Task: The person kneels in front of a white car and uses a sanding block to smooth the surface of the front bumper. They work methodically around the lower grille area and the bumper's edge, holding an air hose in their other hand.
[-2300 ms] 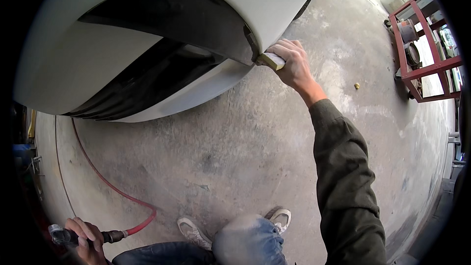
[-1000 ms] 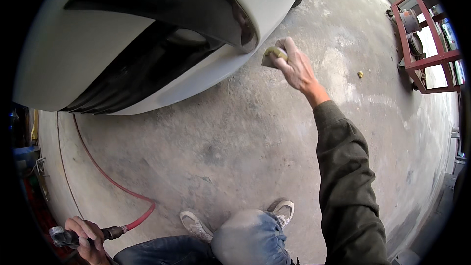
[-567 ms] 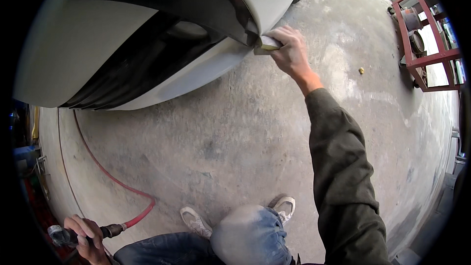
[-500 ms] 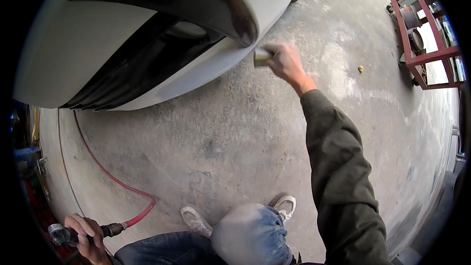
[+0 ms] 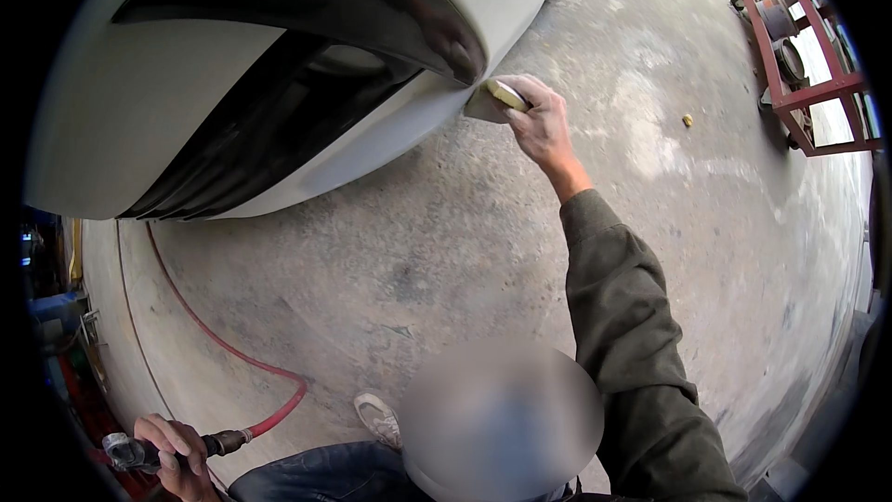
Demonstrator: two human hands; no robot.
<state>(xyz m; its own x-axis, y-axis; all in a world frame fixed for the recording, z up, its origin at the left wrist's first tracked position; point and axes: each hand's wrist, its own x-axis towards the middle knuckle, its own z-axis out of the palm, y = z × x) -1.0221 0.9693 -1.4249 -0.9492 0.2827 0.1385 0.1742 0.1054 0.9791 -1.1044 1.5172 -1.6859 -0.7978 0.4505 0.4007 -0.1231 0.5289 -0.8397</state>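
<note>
My right hand (image 5: 541,116) is closed around a sanding block (image 5: 507,95), yellowish with a grey sheet under it. The block is against or right beside the edge of a white car's bumper (image 5: 381,125), which carries a dull grey patch near the black trim. At the lower left, my left hand (image 5: 175,451) grips a black air tool (image 5: 139,452) with a clear or silvery end. A red hose (image 5: 279,400) runs from the tool's metal fitting across the floor toward the car.
Concrete floor (image 5: 418,270) lies between me and the car. At the upper right stands a dark red metal cart (image 5: 818,93) on casters, loaded with cans. A small yellow lump (image 5: 688,121) lies on the floor near it. Shelving and clutter line the far left.
My right hand was blurred with motion and now shows sharply at the bumper edge, slightly lower, the block turned. My left hand still holds the air tool. The view has shifted slightly.
</note>
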